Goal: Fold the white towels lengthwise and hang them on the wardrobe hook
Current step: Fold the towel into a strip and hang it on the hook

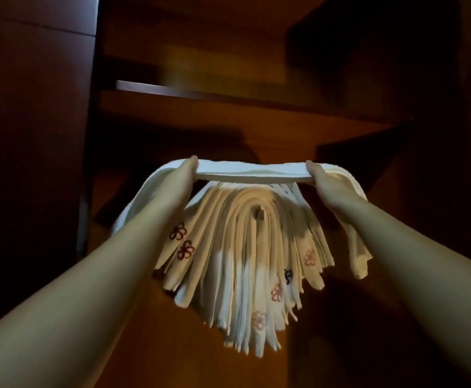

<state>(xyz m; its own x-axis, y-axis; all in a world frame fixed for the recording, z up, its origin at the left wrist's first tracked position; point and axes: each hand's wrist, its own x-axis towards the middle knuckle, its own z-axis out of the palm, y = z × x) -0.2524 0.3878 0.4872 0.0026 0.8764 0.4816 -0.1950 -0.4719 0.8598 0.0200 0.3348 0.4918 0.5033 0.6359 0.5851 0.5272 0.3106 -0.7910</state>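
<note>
Overhead, both hands pinched the folded towel (249, 172) taut, left hand (182, 175) and right hand (322, 177) level, its long axis running across mid-frame, directly above the hook (259, 214) already buried under hung towels (242, 261).

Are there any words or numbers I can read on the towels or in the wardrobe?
None: no words, numbers or labels show anywhere.
The hanging bunch of folded white towels carries only small stitched flower outlines, red, pink and one dark: pictures, not letters.
The long folded white towel held between both hands is plain.
The dark wooden wardrobe shows no writing.
</note>
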